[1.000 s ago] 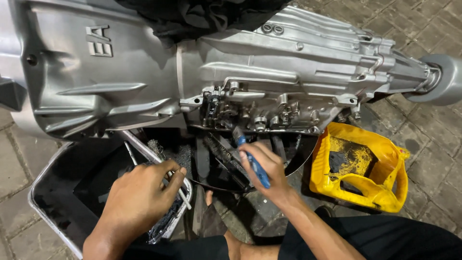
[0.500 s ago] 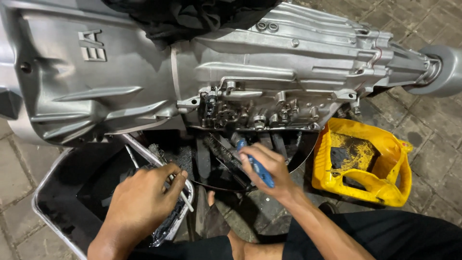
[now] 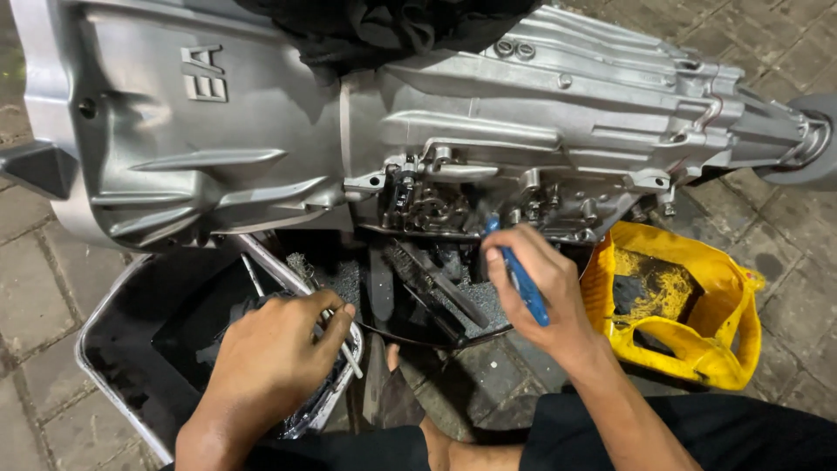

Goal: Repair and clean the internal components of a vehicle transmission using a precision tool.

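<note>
Hands, two, bare, both occupied. Left hand (image 3: 270,358): fingers curled shut around a thin metal rod (image 3: 344,349), poised over the near rim of the black drain pan (image 3: 113,366), which sat on the paved floor (image 3: 35,288) at lower left; this hand had held much the same place over the pan as a moment before. Transmission housing (image 3: 261,148): large cast silver unit, lying across the whole upper view, a dark cloth (image 3: 392,26) draped over its top. Valve body (image 3: 471,205): exposed on the housing's underside, centre, with small bolts and passages showing. Right hand (image 3: 540,288): closed on a blue-handled tool (image 3: 523,283), its tip now up against the valve body's lower edge, where a second earlier it had hung slightly lower; the tool appeared newly brought to a fastener, though the exact contact point was hidden by the fingers. Yellow container (image 3: 697,305): torn open, stained inside, on the floor at right, just beside the right wrist.
</note>
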